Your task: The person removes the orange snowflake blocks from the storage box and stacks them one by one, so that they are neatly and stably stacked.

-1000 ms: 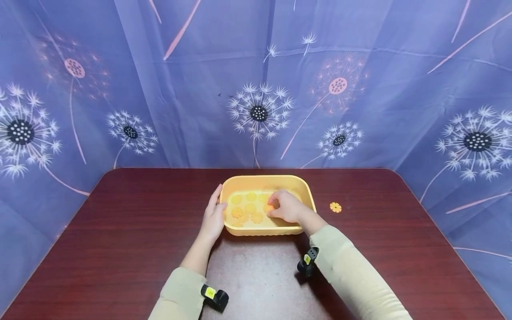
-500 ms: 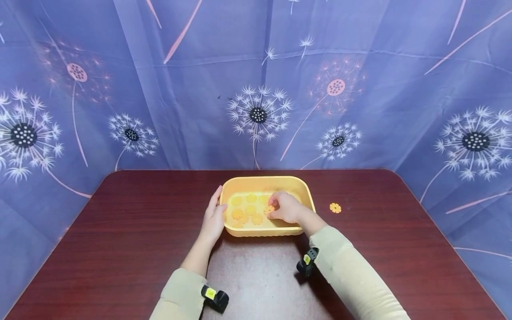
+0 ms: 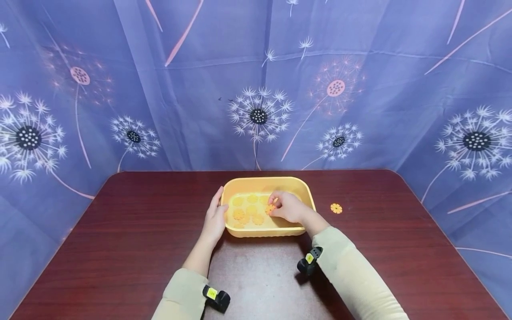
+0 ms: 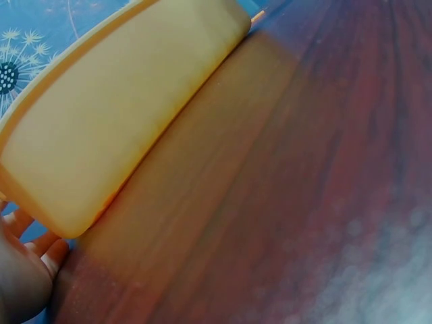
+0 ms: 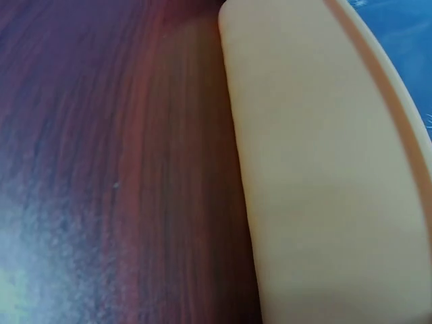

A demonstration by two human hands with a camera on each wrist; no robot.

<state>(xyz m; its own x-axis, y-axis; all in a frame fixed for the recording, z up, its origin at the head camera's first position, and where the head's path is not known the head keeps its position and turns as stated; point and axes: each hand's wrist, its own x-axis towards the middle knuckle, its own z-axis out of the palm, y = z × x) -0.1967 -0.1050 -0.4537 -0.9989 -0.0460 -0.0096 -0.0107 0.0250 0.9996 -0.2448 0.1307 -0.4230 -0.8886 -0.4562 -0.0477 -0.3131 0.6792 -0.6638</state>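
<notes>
A yellow plastic bin (image 3: 264, 232) stands on the table, with several yellow and orange flower-shaped discs (image 3: 251, 210) lying in its left part. My left hand (image 3: 215, 220) holds the bin's left end, thumb at the rim and fingers along the outer wall. Over the inside of the bin, my right hand (image 3: 289, 208) pinches an orange flower-shaped disc (image 3: 270, 209) between thumb and fingers. In the left wrist view, the fingers (image 4: 50, 253) sit by the bin's lower corner. Only the bin's outer wall (image 5: 324, 169) and tabletop show in the right wrist view; the hand is hidden there.
One more orange flower-shaped disc (image 3: 336, 208) lies on the dark red wooden table (image 3: 120, 249), right of the bin. A blue curtain (image 3: 192, 111) with dandelion prints hangs behind the table and at both sides.
The disc in my right hand has tilted so that its notched flower shape shows more clearly between the fingertips. My left hand keeps its hold on the bin.
</notes>
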